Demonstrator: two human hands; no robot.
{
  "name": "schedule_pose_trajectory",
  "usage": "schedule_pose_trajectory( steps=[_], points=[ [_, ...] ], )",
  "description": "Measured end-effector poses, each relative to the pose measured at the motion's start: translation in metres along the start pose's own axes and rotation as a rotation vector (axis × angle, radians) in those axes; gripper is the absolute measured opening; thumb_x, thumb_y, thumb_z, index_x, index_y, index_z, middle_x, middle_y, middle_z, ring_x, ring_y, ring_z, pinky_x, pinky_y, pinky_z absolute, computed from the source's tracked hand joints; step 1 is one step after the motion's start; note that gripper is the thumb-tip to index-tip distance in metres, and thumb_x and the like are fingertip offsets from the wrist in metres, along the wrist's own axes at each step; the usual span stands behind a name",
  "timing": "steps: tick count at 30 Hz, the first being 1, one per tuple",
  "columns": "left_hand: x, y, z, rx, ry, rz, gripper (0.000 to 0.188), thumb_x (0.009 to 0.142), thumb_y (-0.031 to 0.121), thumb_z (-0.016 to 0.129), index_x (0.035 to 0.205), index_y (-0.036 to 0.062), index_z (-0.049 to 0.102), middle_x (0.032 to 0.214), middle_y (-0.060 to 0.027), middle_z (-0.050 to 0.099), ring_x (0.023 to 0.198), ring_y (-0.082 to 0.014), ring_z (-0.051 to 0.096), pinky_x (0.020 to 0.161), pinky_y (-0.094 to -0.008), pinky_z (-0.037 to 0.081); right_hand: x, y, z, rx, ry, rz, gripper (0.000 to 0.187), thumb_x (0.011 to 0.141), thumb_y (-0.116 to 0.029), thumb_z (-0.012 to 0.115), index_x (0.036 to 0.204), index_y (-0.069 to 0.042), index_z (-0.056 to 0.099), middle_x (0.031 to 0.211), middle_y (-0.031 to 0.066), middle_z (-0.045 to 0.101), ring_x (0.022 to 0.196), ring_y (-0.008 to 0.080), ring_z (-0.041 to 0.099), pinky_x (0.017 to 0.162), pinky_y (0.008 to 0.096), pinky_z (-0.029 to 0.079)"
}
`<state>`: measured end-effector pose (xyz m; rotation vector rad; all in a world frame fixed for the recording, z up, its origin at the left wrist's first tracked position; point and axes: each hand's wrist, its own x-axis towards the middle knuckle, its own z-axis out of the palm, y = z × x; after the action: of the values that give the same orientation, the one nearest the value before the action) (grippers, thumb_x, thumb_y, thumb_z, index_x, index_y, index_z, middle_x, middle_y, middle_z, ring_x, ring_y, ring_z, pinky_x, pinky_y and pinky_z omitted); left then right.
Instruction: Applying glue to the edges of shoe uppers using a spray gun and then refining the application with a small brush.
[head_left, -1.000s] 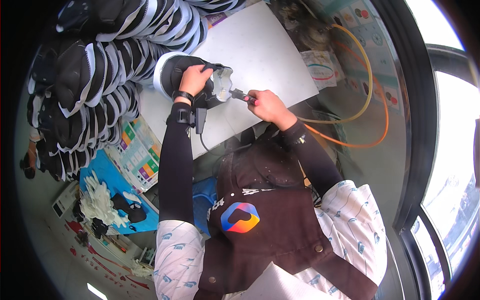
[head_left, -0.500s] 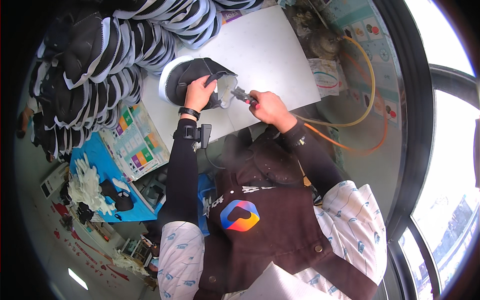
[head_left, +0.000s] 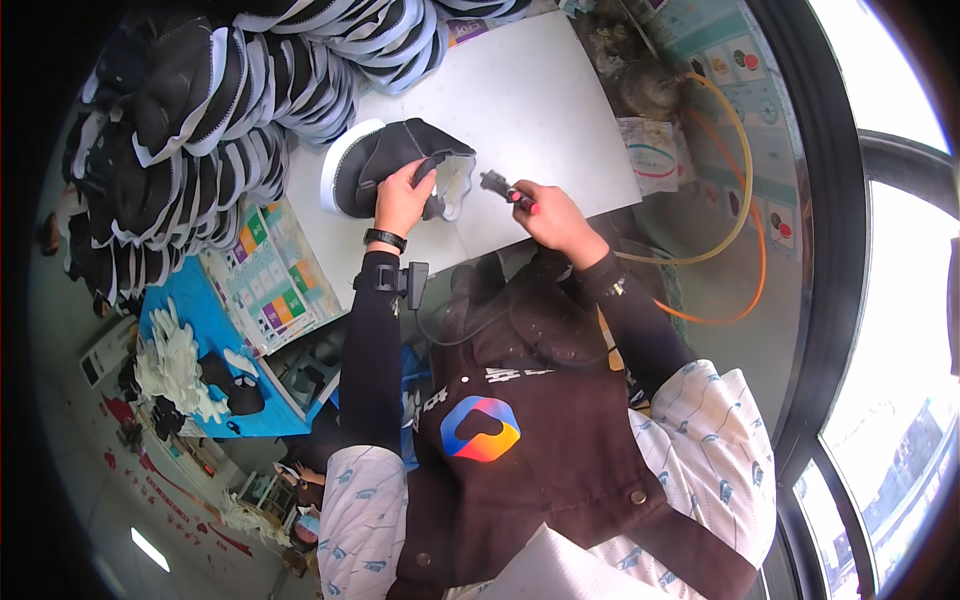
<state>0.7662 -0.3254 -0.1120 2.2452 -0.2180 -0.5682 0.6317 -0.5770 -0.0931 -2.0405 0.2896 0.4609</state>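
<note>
A black shoe upper [head_left: 385,160] with a pale stitched rim lies on the white board [head_left: 530,90]. My left hand [head_left: 402,203] pinches the edge of its opening, whose light lining faces right. In my right hand [head_left: 560,222] is a small dark spray gun [head_left: 497,184] with red parts, its fingers wrapped round the grip. The nozzle points left at the upper's opening, a short gap away from it.
Piles of similar shoe uppers [head_left: 190,90] cover the far left. Yellow [head_left: 745,170] and orange [head_left: 762,270] hoses loop at the right, near a metal pot [head_left: 645,90]. White gloves [head_left: 180,370] lie on a blue surface [head_left: 260,425]. Another person [head_left: 305,525] is at lower left.
My right hand has drawn the spray gun slightly right, away from the upper. My left hand still grips the upper, having shifted a little. The orange hose has swung inward.
</note>
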Motion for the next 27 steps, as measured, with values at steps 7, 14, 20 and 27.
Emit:
schedule_pose_trajectory(
  steps=[7,14,20,27],
  points=[
    [-0.001,0.001,0.003,0.079,0.046,0.065,0.033,0.096,0.019,0.072,0.122,-0.0023,0.07,0.088,-0.0094,0.077,0.077,-0.0099,0.068,0.072,-0.0278,0.055,0.001,0.005,0.009,-0.038,-0.012,0.055,0.025,0.084,-0.023,0.06,0.099,-0.004,0.067,0.084,0.0238,0.069,0.086,0.0468,0.066,0.08,0.0534,0.053],
    [-0.047,-0.003,-0.003,0.147,0.065,0.089,0.036,0.095,0.017,0.071,0.124,0.0012,0.054,0.082,-0.0131,0.072,0.07,-0.023,0.069,0.068,-0.0363,0.053,0.001,0.012,-0.002,0.252,-0.204,0.044,0.03,0.083,-0.023,0.062,0.101,-0.001,0.071,0.084,0.0209,0.072,0.083,0.0389,0.07,0.079,0.0454,0.055],
    [-0.093,-0.018,0.002,0.089,0.106,-0.122,0.034,0.093,0.022,0.073,0.109,0.0013,0.052,0.086,-0.0196,0.072,0.082,-0.0412,0.071,0.073,-0.0476,0.055,0.004,-0.006,-0.003,0.232,-0.379,0.137,0.034,0.083,-0.021,0.062,0.108,0.001,0.071,0.085,0.0202,0.073,0.083,0.0351,0.071,0.081,0.042,0.055],
    [-0.103,-0.027,-0.008,0.061,0.11,-0.181,0.025,0.098,0.018,0.069,0.111,-0.0003,0.059,0.078,-0.0139,0.072,0.058,-0.0214,0.072,0.054,-0.0336,0.057,0.004,-0.02,-0.006,0.086,-0.335,-0.011,0.037,0.082,-0.021,0.061,0.113,-0.001,0.068,0.092,0.0253,0.071,0.091,0.0449,0.067,0.083,0.0464,0.053]
  ],
)
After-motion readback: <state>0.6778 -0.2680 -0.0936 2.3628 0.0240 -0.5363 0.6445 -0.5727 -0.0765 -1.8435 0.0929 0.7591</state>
